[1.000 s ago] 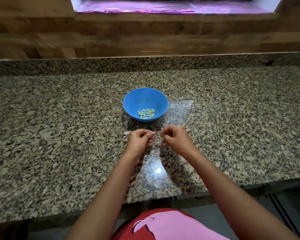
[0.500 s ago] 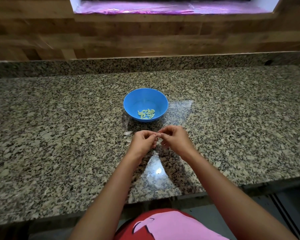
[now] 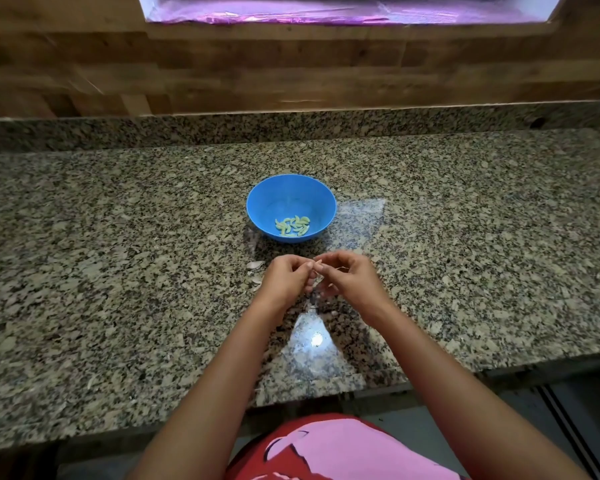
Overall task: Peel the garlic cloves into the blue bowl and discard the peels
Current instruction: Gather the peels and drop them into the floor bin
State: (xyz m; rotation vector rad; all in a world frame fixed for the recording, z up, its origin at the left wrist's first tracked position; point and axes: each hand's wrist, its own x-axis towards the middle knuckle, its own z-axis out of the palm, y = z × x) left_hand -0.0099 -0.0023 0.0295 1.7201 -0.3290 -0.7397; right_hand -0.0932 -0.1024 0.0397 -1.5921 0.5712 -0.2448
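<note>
left fingers (image 3: 302, 271) and right fingers (image 3: 331, 266) curled, pinching one garlic clove (image 3: 316, 263) mid-frame | tbh steady it, peel slowly | then blue bowl (image 3: 281, 199)

This is a kitchen, by its look a home one. A long table (image 3: 118, 271) of speckled granite has a low strip of the same stone (image 3: 291, 128) along its back, below a wall of wooden planks (image 3: 257, 74). Above that is a window ledge covered in shiny purple film (image 3: 326, 10). A blue bowl (image 3: 257, 199) holding peeled garlic cloves (image 3: 292, 225) stands on the table, with papery peels (image 3: 255, 264) near it.
</note>
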